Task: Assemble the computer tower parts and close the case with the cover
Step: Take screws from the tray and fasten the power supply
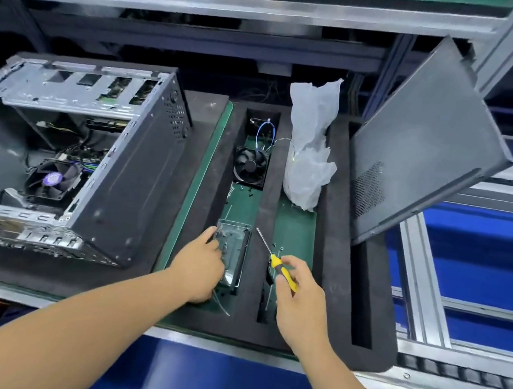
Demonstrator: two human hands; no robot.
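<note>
Left hand (202,263) grips the hard drive (234,255) in the foam tray (330,265). Right hand (299,289) pinches the screwdriver (276,264) just right of it. Open case (72,156) far left, cover (425,142) far right.

the open case (72,156) sits left of my foam tray (330,265); the cover (425,142) leans at its right.

Bright overhead light, fisheye edges, soft.
</note>
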